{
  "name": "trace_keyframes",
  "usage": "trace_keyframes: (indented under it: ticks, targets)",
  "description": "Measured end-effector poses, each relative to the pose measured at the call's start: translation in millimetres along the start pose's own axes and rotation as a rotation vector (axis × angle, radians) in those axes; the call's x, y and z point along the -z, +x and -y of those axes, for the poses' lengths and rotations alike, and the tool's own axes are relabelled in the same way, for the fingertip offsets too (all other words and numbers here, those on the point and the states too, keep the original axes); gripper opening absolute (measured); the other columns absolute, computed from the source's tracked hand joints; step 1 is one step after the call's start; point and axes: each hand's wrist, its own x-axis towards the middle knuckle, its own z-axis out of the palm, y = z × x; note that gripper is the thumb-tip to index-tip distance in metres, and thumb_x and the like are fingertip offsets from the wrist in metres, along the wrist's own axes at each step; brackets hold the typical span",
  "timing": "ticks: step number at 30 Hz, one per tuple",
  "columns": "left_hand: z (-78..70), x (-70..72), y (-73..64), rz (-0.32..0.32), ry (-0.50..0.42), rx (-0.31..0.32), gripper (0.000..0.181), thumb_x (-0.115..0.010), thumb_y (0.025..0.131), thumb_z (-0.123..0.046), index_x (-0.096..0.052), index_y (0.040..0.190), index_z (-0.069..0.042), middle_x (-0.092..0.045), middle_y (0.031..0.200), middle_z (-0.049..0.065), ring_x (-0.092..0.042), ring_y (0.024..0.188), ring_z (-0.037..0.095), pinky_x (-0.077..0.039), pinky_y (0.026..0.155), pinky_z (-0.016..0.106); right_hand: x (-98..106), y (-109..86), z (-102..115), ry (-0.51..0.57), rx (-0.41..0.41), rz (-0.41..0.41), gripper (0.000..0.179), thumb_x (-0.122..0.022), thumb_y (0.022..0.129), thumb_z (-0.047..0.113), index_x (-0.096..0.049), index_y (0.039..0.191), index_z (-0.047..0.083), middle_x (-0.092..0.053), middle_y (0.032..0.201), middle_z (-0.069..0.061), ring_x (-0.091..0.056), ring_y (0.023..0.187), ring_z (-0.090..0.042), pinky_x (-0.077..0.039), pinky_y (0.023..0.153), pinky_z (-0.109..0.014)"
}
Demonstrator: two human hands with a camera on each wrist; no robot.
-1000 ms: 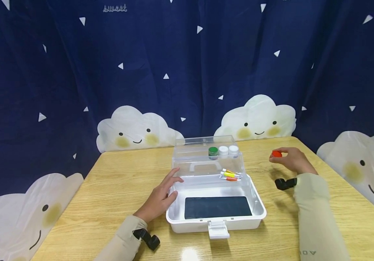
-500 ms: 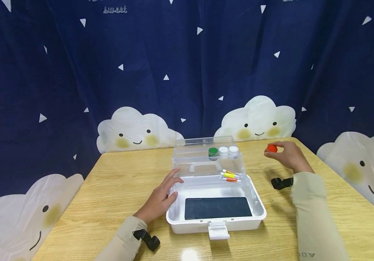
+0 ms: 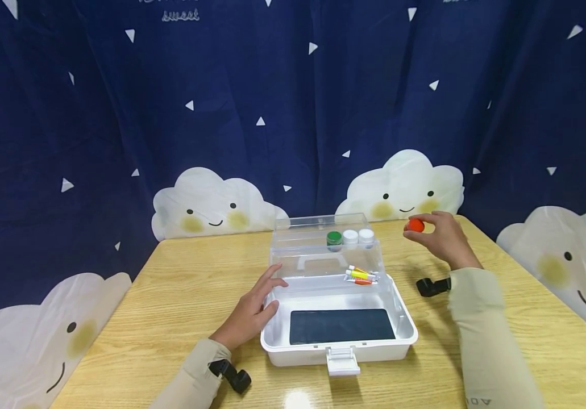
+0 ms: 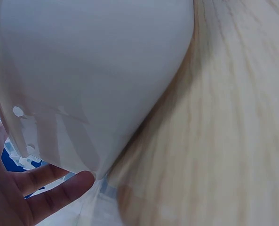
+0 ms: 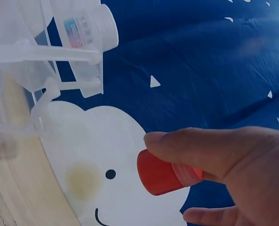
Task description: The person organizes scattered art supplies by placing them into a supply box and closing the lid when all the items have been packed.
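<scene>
Between thumb and fingers my right hand (image 3: pixel 445 238) pinches a small jar with a red lid (image 3: pixel 415 225), held above the table to the right of the box. In the right wrist view the red lid (image 5: pixel 154 175) points left, toward the clear trays. My left hand (image 3: pixel 252 309) rests at the left side of an open white plastic box (image 3: pixel 298 357), fingers loosely spread at its back left corner and thumb over the rim. Its fingertips (image 4: pixel 85 181) touch the box wall in the left wrist view. A green-lidded jar (image 3: pixel 334 238) and two white-lidded jars (image 3: pixel 358 236) stand in the upper clear tray.
Several small paint tubes (image 3: pixel 360 275) lie in the lower clear tray (image 3: pixel 287 267). A dark flat panel (image 3: pixel 342 326) lies on the box floor, and a white latch (image 3: pixel 343 360) hangs at its front. The wooden table (image 3: pixel 195 267) ends at a blue curtain (image 3: pixel 252 74).
My right hand has moved left and slightly up with the red-lidded jar, nearer to the clear trays. The left hand and the box have stayed in place.
</scene>
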Motion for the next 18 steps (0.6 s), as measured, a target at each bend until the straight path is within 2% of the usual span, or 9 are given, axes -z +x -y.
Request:
trace_keyframes:
  ticks: [4,6,11,13,16,18]
  targets:
    - [-0.1,-0.2,0.0,0.002,-0.004,0.016,0.037,-0.051,0.095,-0.011,-0.051,0.127,-0.029,-0.020,0.159,-0.011,-0.056,0.091,0.013,-0.045,0.068,0.031,-2,-0.4,5,0.008,-0.006,-0.031,0.052,-0.074,0.084,0.033,-0.062,0.124,0.001,-0.046,0.127,-0.032,-0.041,0.112,-0.048,-0.034,0.092,-0.064]
    - [-0.3,-0.3,0.1,0.002,-0.005,0.021,0.037,-0.051,0.095,-0.011,-0.051,0.127,-0.030,-0.019,0.159,-0.012,-0.054,0.100,0.014,-0.045,0.070,0.031,-2,-0.7,8,0.012,-0.007,-0.043,0.052,-0.074,0.085,0.032,-0.061,0.124,0.001,-0.045,0.128,-0.032,-0.040,0.113,-0.048,-0.034,0.092,-0.065]
    - [-0.3,-0.3,0.3,0.007,-0.012,0.029,0.037,-0.050,0.095,-0.011,-0.052,0.127,-0.029,-0.018,0.158,-0.016,-0.055,0.079,0.012,-0.045,0.062,0.029,-3,-0.3,18,0.033,-0.007,-0.062,0.051,-0.074,0.084,0.031,-0.061,0.125,0.001,-0.038,0.135,-0.034,-0.034,0.121,-0.053,-0.030,0.093,-0.068]
    - [-0.2,-0.4,0.6,0.006,-0.011,0.029,0.037,-0.050,0.095,-0.011,-0.052,0.127,-0.028,-0.017,0.158,-0.018,-0.054,0.076,0.011,-0.045,0.062,0.029,-4,0.1,22,0.036,0.002,-0.072,0.051,-0.074,0.084,0.031,-0.061,0.124,0.002,-0.036,0.138,-0.035,-0.032,0.123,-0.054,-0.028,0.093,-0.069]
    - [0.1,-0.7,0.8,0.002,-0.008,0.023,0.037,-0.050,0.095,-0.011,-0.051,0.127,-0.029,-0.018,0.158,-0.015,-0.054,0.073,0.011,-0.045,0.062,0.029,-6,0.5,27,0.038,0.016,-0.086,0.049,-0.073,0.085,0.031,-0.062,0.123,0.002,-0.036,0.139,-0.034,-0.031,0.124,-0.055,-0.027,0.093,-0.070]
    - [0.4,-0.7,0.7,0.001,-0.004,0.018,0.038,-0.050,0.095,-0.011,-0.051,0.127,-0.031,-0.019,0.159,-0.012,-0.056,0.085,0.011,-0.045,0.066,0.029,-7,0.4,30,0.046,0.016,-0.091,0.049,-0.073,0.085,0.031,-0.062,0.124,0.003,-0.034,0.141,-0.034,-0.030,0.126,-0.056,-0.026,0.093,-0.071]
